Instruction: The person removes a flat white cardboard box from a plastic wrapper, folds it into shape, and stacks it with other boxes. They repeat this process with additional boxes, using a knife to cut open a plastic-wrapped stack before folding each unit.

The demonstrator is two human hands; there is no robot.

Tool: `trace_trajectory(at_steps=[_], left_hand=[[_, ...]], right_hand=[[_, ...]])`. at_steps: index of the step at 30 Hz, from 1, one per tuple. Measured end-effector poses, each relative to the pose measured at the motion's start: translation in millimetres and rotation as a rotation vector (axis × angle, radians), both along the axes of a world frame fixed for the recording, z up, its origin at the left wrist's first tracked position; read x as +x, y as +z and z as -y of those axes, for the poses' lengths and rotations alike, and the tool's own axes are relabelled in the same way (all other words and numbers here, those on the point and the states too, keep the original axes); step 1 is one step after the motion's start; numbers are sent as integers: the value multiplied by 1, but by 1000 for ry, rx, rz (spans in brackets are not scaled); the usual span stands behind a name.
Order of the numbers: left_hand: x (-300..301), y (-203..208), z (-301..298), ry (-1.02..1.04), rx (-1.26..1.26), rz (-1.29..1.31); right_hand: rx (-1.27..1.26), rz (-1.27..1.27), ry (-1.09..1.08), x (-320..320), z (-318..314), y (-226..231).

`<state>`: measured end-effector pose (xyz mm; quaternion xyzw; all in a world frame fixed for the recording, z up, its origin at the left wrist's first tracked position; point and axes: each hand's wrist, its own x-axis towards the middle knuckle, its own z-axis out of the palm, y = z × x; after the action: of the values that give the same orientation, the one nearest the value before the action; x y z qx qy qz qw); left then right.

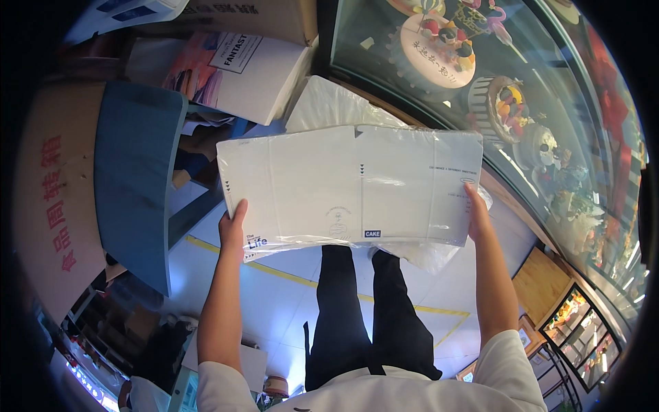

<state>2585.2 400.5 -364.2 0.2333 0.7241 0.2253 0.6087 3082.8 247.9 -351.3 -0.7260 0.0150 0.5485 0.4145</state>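
Here both hands (pixel 232 230) grip the flat carton stack (pixel 350 185) by its side edges.

I count two hands on my feed, my left hand (pixel 233 230) and my right hand (pixel 475 213), with one plastic-wrapped stack of flat white cartons (pixel 350 185) gripped between them. Just beyond my left hand I make out one blue chair (pixel 134 178) and one brown cardboard box (pixel 51 199). Beyond my right hand, one glass display case (pixel 549 137) holds three decorated cakes (pixel 439 48) that I can count clearly.
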Motion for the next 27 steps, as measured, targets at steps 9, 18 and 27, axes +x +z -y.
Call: trace_trajectory(at_steps=[9, 18, 27], left_hand=[[-40, -36, 47, 160, -162, 148], [-27, 4, 49, 73, -121, 50], [17, 46, 106, -357, -267, 221]], right_hand=[[16, 41, 293, 9, -32, -8], [86, -71, 204, -3, 6, 46], [-282, 347, 114, 34, 208, 261]])
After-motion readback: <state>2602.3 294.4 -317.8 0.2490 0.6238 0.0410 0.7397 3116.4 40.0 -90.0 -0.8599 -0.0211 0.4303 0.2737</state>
